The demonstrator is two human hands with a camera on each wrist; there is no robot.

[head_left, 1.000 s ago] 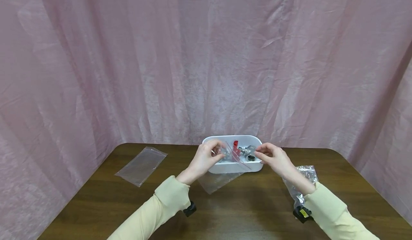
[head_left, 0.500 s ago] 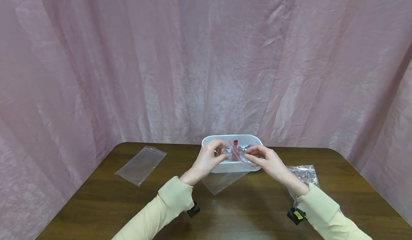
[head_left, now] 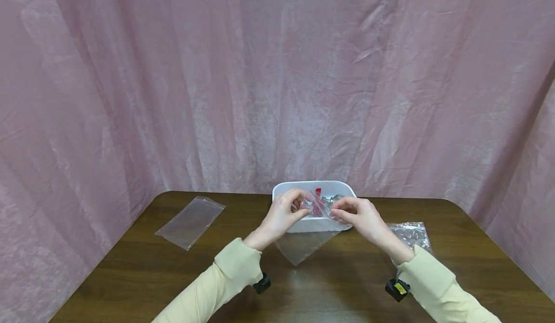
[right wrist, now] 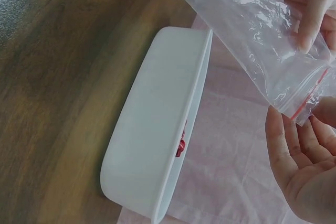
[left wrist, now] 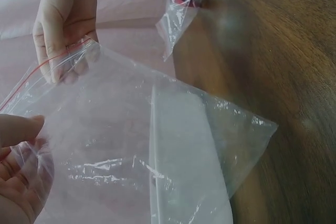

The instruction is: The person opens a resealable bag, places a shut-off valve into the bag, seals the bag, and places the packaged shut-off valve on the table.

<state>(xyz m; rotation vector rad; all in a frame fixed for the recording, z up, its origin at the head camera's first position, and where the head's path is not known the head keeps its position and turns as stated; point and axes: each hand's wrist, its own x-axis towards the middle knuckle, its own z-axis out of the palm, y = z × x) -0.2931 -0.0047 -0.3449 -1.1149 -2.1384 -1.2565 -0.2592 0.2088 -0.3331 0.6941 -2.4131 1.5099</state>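
A clear zip bag (head_left: 305,247) with a red seal line hangs slanted in front of the white tub (head_left: 316,226). My left hand (head_left: 279,216) grips the bag near its mouth, thumb against the plastic in the left wrist view. At the other end of the red seal, my right hand (head_left: 363,217) pinches the corner of the bag. Nothing shows inside the bag (left wrist: 121,129). Behind the hands, the tub holds a red-handled part (head_left: 318,191) and metal fittings (head_left: 333,200), partly hidden by bag and fingers.
Another clear bag (head_left: 191,223) lies flat on the left of the wooden table (head_left: 173,275). On the right, partly under the right forearm, lies a shiny clear bag (head_left: 414,234); its contents are unclear. A pink curtain (head_left: 277,82) hangs behind the table.
My right hand has moved left from over the tub's right end to the bag's corner and now pinches it. The left hand and bag have shifted slightly right.
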